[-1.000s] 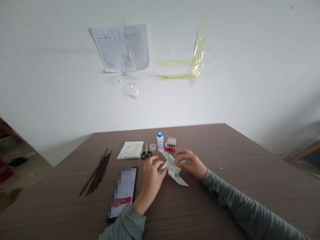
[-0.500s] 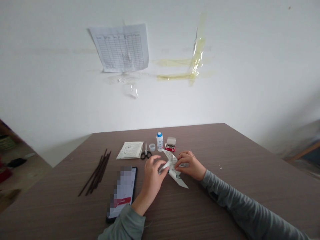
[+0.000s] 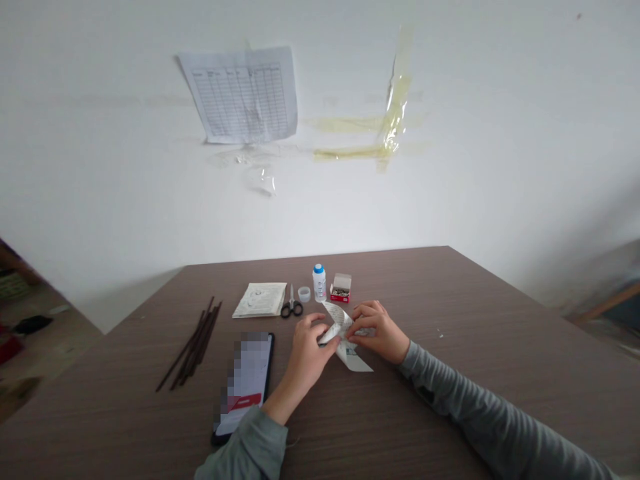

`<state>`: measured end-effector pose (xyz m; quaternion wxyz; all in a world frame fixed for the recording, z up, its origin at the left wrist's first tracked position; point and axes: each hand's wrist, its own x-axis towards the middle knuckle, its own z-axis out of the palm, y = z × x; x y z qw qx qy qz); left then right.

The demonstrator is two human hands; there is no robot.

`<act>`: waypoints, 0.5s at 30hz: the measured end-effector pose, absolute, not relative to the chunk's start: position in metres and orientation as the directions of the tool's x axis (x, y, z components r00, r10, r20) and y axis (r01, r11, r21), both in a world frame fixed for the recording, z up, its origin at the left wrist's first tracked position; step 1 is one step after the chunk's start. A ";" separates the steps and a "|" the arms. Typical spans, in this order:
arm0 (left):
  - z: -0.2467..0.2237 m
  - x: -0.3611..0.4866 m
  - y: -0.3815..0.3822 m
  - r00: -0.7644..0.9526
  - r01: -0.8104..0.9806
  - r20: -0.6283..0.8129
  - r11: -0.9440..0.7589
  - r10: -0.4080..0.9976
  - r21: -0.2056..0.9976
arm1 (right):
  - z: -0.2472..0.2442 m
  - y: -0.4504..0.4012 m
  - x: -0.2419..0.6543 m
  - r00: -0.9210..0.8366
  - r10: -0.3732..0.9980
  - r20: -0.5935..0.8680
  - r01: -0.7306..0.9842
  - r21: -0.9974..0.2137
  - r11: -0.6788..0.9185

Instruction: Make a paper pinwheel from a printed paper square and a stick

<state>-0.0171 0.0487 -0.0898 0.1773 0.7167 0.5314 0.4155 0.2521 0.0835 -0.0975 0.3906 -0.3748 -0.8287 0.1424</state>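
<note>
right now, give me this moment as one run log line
left hand: folded paper | right hand: folded paper | nearby: scissors

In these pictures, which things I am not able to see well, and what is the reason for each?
In the head view:
The middle of the folded paper is hidden by the left hand and right hand.
The phone screen is blurred by pixel blocks.
The bottle label is too small to read.
The contents of the small open box are too small to identify.
The writing on the wall sheet is too small to read.
</note>
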 end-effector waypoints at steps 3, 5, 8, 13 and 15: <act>-0.087 -0.017 0.048 0.094 0.602 0.387 -0.362 0.917 0.712 | -0.098 0.083 0.251 -0.395 0.738 0.547 0.519 -0.530 0.671; -0.086 -0.017 0.048 0.093 0.599 0.374 -0.352 0.923 0.719 | -0.098 0.082 0.249 -0.389 0.743 0.545 0.527 -0.529 0.665; -0.086 -0.016 0.047 0.099 0.595 0.371 -0.354 0.923 0.721 | -0.099 0.079 0.247 -0.389 0.758 0.524 0.546 -0.531 0.648; -0.085 -0.015 0.047 0.113 0.583 0.390 -0.379 0.914 0.719 | -0.093 0.075 0.243 -0.380 0.809 0.448 0.594 -0.552 0.585; -0.085 -0.016 0.047 0.118 0.572 0.384 -0.379 0.916 0.728 | -0.090 0.073 0.242 -0.373 0.830 0.414 0.605 -0.570 0.556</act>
